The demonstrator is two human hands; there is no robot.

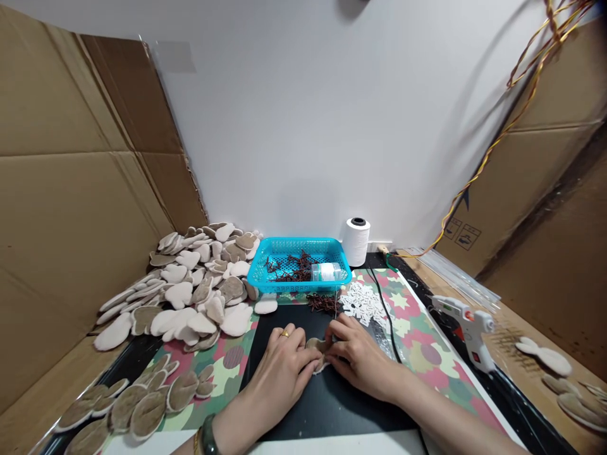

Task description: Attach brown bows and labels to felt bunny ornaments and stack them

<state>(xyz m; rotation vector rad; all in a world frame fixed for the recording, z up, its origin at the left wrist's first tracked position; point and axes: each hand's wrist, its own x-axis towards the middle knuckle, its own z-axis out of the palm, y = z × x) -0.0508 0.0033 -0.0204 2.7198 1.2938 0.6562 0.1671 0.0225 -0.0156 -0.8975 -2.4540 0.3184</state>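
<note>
On the black mat (284, 411) lies a small brown-and-cream plush piece (315, 345), partly hidden by my fingers. My left hand (284, 363), with a ring on one finger, is closed on its left side with thumb and fingertips. From the right, my right hand (358, 354) pinches the same piece, fingers bent. A thin thread or needle seems to stand up by the right fingertips, too fine to make out. Just beyond the hands are a small heap of dark brown twisted bits (322, 303) and a pile of small white pieces (364, 302).
A blue basket (253, 278) holds more brown bits and a clear jar (326, 272). Beside it stands a white thread cone (356, 242). Plush pieces (180, 294) are heaped left. A white glue gun (474, 328) lies right; a black cord (386, 309) crosses the camouflage-patterned cover.
</note>
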